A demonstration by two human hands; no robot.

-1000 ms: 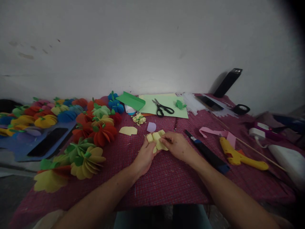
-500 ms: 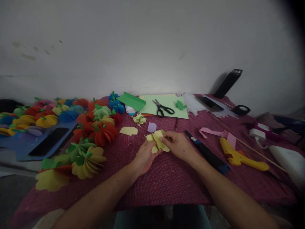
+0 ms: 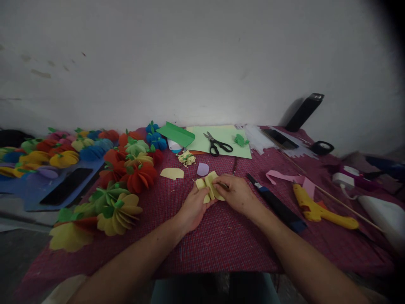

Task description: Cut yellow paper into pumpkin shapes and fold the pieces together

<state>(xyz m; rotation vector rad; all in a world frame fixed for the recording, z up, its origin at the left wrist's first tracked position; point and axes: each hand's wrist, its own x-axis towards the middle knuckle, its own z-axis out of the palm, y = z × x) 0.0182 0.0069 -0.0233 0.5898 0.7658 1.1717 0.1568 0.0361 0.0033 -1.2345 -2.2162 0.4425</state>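
Several folded pieces of pale yellow paper (image 3: 207, 182) are fanned out between my hands above the table. My left hand (image 3: 193, 207) grips them from the left, thumb on top and fingers beneath. My right hand (image 3: 236, 192) has its fingers closed at the right-hand leaf of the same paper. A small dark thing shows by the right fingers, too unclear to name. Just beyond my hands lie a small lilac paper piece (image 3: 203, 169) and a flat yellow paper piece (image 3: 172, 173). A heap of yellow paper scraps (image 3: 186, 158) is farther back.
Colourful paper pumpkins (image 3: 139, 177) crowd the left side. Black scissors (image 3: 218, 144) rest on light green sheets (image 3: 242, 148) at the back. To the right are a dark-handled knife (image 3: 278, 207), pink ribbon (image 3: 281, 175), a yellow glue gun (image 3: 316, 210) and a thin wooden stick (image 3: 351, 207).
The view has shifted slightly, so everything sits a little farther right. My right fingers have moved slightly on the yellow paper, and its right leaf stands a bit more upright.
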